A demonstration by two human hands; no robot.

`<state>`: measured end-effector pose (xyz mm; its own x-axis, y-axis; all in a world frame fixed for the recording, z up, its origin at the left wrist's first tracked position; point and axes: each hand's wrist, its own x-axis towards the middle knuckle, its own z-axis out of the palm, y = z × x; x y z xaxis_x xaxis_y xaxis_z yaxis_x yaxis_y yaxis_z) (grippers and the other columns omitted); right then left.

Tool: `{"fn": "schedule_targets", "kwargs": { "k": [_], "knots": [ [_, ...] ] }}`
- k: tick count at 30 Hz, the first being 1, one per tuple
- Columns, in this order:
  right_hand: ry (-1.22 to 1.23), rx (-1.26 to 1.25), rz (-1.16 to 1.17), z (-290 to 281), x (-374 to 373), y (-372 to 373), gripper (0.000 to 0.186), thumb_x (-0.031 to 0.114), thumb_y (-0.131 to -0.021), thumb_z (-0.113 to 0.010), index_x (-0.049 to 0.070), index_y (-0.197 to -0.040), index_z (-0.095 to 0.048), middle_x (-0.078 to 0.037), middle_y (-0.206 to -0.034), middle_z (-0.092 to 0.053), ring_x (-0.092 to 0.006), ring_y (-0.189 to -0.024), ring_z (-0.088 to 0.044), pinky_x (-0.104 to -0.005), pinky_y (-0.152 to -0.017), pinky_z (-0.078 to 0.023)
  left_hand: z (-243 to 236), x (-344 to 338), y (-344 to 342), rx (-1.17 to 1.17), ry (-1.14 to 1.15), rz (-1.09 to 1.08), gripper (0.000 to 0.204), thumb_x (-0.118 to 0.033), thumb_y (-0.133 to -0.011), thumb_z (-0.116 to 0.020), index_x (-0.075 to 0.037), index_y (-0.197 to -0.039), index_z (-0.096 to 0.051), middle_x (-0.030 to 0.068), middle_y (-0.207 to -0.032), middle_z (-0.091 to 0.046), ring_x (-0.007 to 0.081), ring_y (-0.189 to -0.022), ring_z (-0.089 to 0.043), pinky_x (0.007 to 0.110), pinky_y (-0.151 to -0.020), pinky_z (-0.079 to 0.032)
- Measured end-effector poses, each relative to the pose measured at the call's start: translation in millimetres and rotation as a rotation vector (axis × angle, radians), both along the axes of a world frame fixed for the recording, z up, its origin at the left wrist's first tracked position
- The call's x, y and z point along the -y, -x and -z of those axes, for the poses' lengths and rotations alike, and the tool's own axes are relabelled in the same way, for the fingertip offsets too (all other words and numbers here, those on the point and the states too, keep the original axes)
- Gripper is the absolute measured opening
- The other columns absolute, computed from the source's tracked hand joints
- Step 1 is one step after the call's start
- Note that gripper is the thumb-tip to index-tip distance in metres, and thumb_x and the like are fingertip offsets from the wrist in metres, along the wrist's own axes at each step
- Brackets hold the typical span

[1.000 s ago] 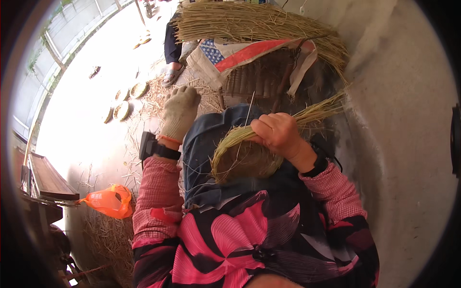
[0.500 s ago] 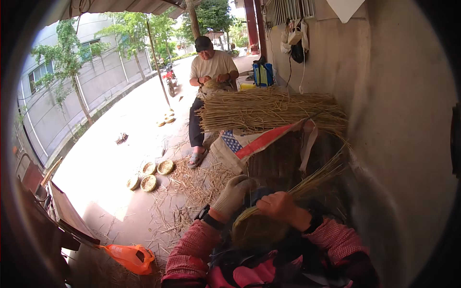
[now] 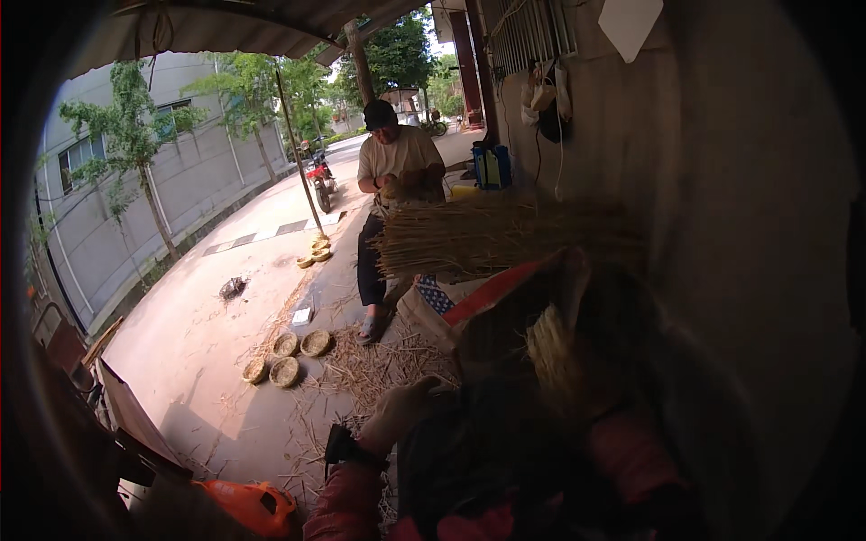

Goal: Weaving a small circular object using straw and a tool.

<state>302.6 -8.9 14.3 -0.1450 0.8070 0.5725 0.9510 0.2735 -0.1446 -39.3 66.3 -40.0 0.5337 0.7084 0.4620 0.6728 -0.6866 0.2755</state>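
Observation:
My left hand (image 3: 403, 412), in a pale glove with a dark band at the wrist, is over the left side of my lap. Its fingers look curled together, and shadow hides whatever they hold. A blurred, straw-coloured woven piece (image 3: 552, 350) is raised off my lap at the end of my right arm. My right hand seems closed on it, though the fingers are lost in the dark; only the red sleeve (image 3: 631, 451) shows faintly. Dark cloth (image 3: 469, 442) covers my lap between the arms.
A thick bundle of straw stalks (image 3: 487, 236) lies ahead, above a striped sack (image 3: 483, 290). Beyond sits a person (image 3: 401, 162) handling straw work. Several small round baskets (image 3: 284, 371) and loose straw (image 3: 374, 365) lie on the floor; an orange bag (image 3: 248, 505) is at lower left.
The hands have moved apart: the left shifted left and down, and the straw piece rose to the right. The picture has darkened, and the view has tilted slightly.

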Motion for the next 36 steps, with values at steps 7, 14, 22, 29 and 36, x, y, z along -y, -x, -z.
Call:
{"fn": "schedule_targets", "kwargs": {
  "k": [7,14,22,29,36],
  "knots": [
    [-0.414,0.193,0.527,64.0,-14.0,-116.9,0.054,0.033,-0.097,-0.058,0.008,-0.145,-0.048,-0.012,-0.144,-0.051,-0.0298,-0.133,-0.049,-0.0446,-0.112,-0.040,140.9,-16.1,195.4,-0.023,0.011,-0.699,0.026,-0.034,-0.100,-0.057,-0.009,-0.091,-0.062,0.0200,-0.081,-0.068,0.0453,-0.080,-0.066,0.056,-0.067,-0.052],
    [-0.513,0.366,0.448,52.6,5.3,-108.4,0.054,0.032,-0.101,-0.056,0.008,-0.149,-0.047,-0.012,-0.151,-0.048,-0.0289,-0.141,-0.046,-0.0437,-0.120,-0.038,152.2,13.9,256.5,-0.271,0.567,-0.995,0.037,-0.040,-0.094,-0.055,-0.008,-0.106,-0.070,0.0258,-0.111,-0.070,0.0467,-0.104,-0.066,0.057,-0.090,-0.052],
    [-0.397,0.606,-0.389,-42.6,33.8,42.2,0.043,0.026,-0.103,-0.056,0.010,-0.143,-0.054,-0.013,-0.144,-0.054,-0.0300,-0.133,-0.054,-0.0429,-0.115,-0.044,7.2,19.7,-0.1,0.993,0.850,0.125,0.045,-0.015,-0.101,-0.054,-0.001,-0.143,-0.051,0.0076,-0.117,-0.068,0.0111,-0.086,-0.062,0.025,-0.080,-0.052],
    [0.515,-0.886,-0.690,-2.8,-29.4,29.4,0.029,0.026,-0.107,-0.051,0.004,-0.118,-0.067,-0.007,-0.111,-0.070,-0.0207,-0.104,-0.066,-0.0366,-0.091,-0.053,-12.1,43.9,-55.8,0.695,0.915,0.594,0.034,-0.017,-0.101,-0.057,-0.004,-0.133,-0.058,0.0109,-0.123,-0.065,0.0244,-0.110,-0.065,0.041,-0.097,-0.053],
    [0.286,-0.440,-0.259,87.1,-66.7,-9.5,0.024,0.023,-0.104,-0.055,0.004,-0.109,-0.068,-0.010,-0.095,-0.073,-0.0265,-0.090,-0.071,-0.0408,-0.080,-0.055,-26.3,32.5,-29.8,1.684,1.169,0.234,0.038,-0.028,-0.106,-0.051,-0.004,-0.135,-0.057,0.0008,-0.091,-0.061,0.0108,-0.074,-0.057,0.032,-0.072,-0.052]
  ]
}}
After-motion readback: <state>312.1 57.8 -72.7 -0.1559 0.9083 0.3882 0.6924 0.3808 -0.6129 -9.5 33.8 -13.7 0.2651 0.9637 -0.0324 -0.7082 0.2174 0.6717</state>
